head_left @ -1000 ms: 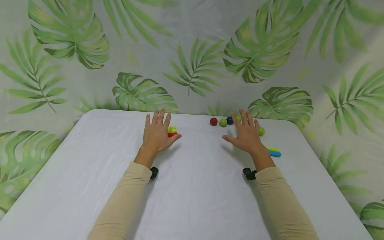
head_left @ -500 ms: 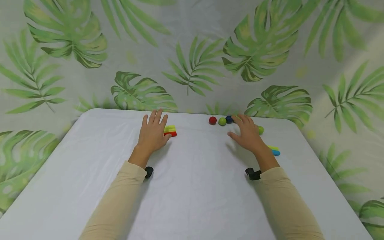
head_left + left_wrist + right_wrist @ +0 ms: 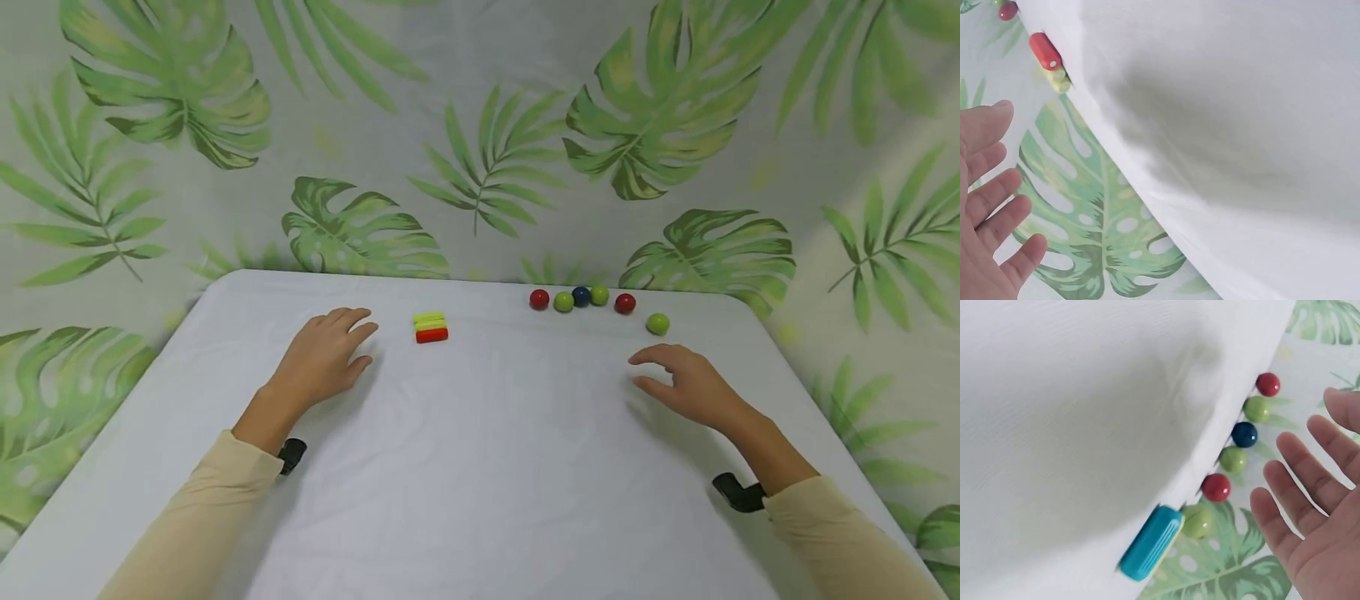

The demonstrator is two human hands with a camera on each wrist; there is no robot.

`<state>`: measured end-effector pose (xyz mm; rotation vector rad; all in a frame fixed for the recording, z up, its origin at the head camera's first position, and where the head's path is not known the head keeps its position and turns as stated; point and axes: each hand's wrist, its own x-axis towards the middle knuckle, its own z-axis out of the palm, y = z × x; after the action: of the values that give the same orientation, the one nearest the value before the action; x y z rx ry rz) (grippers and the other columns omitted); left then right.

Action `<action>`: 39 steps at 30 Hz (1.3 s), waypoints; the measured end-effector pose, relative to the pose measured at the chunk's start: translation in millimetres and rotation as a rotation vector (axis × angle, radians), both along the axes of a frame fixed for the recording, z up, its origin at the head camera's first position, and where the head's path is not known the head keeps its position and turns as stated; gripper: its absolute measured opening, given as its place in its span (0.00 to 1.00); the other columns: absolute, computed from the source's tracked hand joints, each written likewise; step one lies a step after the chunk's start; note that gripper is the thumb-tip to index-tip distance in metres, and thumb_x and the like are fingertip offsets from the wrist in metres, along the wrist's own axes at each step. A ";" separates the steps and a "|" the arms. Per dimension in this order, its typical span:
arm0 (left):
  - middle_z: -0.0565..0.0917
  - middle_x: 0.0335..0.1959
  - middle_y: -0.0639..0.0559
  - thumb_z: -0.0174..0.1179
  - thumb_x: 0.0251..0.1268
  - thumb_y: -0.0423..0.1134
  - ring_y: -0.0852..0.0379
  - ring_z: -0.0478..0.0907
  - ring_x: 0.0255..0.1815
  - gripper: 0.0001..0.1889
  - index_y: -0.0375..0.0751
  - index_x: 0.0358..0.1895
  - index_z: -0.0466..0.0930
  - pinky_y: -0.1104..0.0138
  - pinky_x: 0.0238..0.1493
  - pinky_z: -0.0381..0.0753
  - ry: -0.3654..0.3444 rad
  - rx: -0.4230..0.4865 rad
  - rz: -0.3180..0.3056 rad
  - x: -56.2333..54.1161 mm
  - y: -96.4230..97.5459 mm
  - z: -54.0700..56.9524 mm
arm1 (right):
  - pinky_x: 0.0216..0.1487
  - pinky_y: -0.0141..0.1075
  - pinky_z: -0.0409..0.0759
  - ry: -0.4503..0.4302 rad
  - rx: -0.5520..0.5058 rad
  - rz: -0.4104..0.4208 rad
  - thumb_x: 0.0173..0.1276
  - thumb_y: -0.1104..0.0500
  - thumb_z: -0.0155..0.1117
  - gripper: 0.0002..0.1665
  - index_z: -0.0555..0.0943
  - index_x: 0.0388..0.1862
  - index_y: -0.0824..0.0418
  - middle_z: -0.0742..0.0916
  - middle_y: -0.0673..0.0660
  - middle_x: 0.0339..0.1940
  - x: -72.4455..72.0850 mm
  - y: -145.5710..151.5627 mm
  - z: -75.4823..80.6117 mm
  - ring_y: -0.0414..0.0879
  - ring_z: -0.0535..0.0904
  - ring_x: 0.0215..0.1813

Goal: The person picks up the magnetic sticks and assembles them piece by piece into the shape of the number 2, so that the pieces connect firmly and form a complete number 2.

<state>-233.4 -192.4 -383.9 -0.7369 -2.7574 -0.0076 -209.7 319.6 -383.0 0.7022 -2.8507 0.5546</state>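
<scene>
My left hand (image 3: pixel 318 358) hovers over the left half of the table, fingers loosely spread and holding nothing. To its right lie a red stick (image 3: pixel 432 335) and yellow sticks (image 3: pixel 429 320), side by side. My right hand (image 3: pixel 690 383), also holding nothing, is above the right side with relaxed, slightly bent fingers. Just beyond its fingertips sits a green ball (image 3: pixel 657 323). The right wrist view shows a blue ribbed stick (image 3: pixel 1152 542) with a yellow edge along it; in the head view the right hand hides it.
Along the table's back edge stand a red ball (image 3: pixel 539 299), a green ball (image 3: pixel 564 302), a dark blue ball (image 3: pixel 581 297), another green ball (image 3: pixel 599 295) and another red ball (image 3: pixel 625 303). A leaf-patterned cloth (image 3: pixel 480 183) hangs behind the white table (image 3: pixel 495 467).
Both hands have moved apart and back toward the body, left hand leftward, right hand rightward. The balls and the red and yellow sticks now show fully; the blue stick is covered in the head view.
</scene>
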 end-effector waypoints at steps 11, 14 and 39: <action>0.78 0.63 0.39 0.69 0.60 0.41 0.39 0.75 0.64 0.24 0.38 0.59 0.80 0.46 0.55 0.79 -0.013 0.026 -0.023 -1.7 -0.4 -7.1 | 0.53 0.57 0.79 0.054 -0.017 -0.007 0.63 0.63 0.70 0.17 0.83 0.52 0.62 0.87 0.62 0.52 7.8 18.4 0.0 0.60 0.81 0.56; 0.79 0.63 0.39 0.68 0.61 0.42 0.39 0.75 0.64 0.23 0.38 0.59 0.80 0.46 0.55 0.79 -0.025 0.033 -0.016 -2.2 0.3 -7.4 | 0.54 0.57 0.79 0.044 -0.024 -0.005 0.63 0.64 0.69 0.17 0.83 0.52 0.63 0.87 0.63 0.52 7.3 16.5 2.4 0.61 0.81 0.56; 0.85 0.52 0.43 0.65 0.65 0.34 0.45 0.80 0.56 0.15 0.37 0.54 0.84 0.54 0.61 0.79 -0.225 0.224 -0.098 -40.8 55.0 -24.8 | 0.57 0.56 0.80 -0.225 0.008 0.028 0.70 0.60 0.63 0.28 0.72 0.67 0.66 0.86 0.63 0.57 -14.1 -21.7 -7.5 0.59 0.81 0.58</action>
<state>-274.2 -137.4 -408.7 -0.8538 -2.8604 -0.4374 -223.7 297.9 -390.6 0.7248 -3.0556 0.6660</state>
